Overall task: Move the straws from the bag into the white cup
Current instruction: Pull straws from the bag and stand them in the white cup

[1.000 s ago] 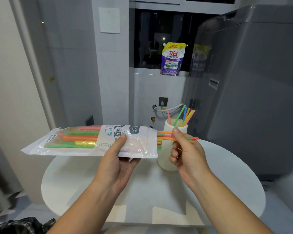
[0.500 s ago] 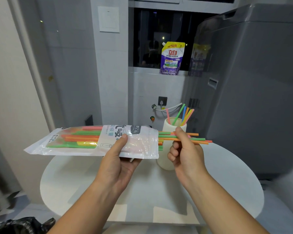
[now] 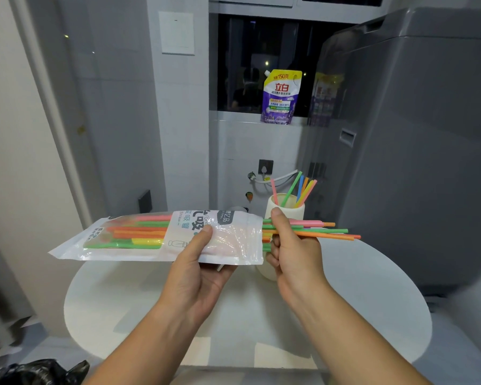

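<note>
My left hand [image 3: 199,269] holds a clear plastic straw bag [image 3: 139,237] level above the table, thumb on top, its open mouth pointing right. Coloured straws lie inside it. My right hand [image 3: 293,245] pinches a small bunch of straws [image 3: 326,231] that stick out of the bag's mouth to the right, in pink, green and orange. Right behind that hand stands the white cup [image 3: 296,211], partly hidden, with several straws [image 3: 297,190] leaning upright in it.
A round white table [image 3: 372,295] lies under both hands. A grey washing machine [image 3: 417,151] stands close on the right. A purple detergent pouch [image 3: 279,97] sits on the window sill behind. A black bag [image 3: 34,372] lies at the lower left.
My right hand has drawn the pinched straws further out of the bag to the right, so more of their length shows. The bag and left hand stayed nearly still.
</note>
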The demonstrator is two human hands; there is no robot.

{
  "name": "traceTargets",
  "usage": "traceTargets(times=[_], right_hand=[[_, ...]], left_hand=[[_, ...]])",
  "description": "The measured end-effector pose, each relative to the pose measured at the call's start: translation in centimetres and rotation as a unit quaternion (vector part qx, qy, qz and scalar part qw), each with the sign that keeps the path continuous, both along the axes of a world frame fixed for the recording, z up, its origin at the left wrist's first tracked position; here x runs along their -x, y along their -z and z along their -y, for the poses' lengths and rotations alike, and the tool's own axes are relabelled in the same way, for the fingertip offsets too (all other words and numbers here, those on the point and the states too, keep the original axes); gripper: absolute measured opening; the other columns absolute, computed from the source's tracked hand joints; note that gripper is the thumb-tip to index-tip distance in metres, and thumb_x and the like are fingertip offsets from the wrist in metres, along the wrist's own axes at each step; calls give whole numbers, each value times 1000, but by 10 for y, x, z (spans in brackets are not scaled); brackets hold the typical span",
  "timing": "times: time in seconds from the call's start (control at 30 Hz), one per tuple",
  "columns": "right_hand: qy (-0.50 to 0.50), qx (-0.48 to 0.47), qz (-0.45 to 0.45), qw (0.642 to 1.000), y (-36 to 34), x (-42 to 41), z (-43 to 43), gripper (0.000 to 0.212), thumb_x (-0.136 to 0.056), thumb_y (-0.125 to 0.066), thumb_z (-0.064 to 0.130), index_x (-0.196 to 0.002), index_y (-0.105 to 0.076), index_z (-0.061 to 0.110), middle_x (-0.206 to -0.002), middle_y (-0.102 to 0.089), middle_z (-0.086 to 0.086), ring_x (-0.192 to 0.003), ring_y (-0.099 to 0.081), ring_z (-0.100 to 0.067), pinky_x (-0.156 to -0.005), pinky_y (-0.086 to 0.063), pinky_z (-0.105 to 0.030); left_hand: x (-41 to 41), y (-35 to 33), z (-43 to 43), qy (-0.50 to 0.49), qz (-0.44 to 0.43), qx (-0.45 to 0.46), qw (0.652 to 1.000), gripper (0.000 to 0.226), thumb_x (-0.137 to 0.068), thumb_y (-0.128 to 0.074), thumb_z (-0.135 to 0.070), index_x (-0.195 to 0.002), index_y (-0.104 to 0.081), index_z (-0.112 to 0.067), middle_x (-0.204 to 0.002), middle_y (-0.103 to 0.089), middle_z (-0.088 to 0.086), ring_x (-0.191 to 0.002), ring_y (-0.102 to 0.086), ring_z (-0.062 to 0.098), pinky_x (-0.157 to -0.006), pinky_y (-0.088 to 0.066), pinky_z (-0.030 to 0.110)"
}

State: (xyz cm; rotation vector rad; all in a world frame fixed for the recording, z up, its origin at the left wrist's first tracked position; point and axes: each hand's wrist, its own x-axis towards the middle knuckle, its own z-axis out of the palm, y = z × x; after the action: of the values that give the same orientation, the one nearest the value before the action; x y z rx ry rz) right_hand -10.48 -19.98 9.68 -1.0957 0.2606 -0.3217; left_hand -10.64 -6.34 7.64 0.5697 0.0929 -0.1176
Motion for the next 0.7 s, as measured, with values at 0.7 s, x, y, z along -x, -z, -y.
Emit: traceTargets(times=[0.7], right_hand=[[-18, 57, 39, 997, -20, -7, 23, 17, -89, -74, 16, -96, -72, 1, -59, -63, -2, -50, -54, -12, -45, -48, -21]], left_hand=[[-5, 1, -4, -10, -23, 30, 999, 30, -94, -66, -11, -123, -67, -15, -119, -78, 10, -115, -72, 28, -103, -52, 55]])
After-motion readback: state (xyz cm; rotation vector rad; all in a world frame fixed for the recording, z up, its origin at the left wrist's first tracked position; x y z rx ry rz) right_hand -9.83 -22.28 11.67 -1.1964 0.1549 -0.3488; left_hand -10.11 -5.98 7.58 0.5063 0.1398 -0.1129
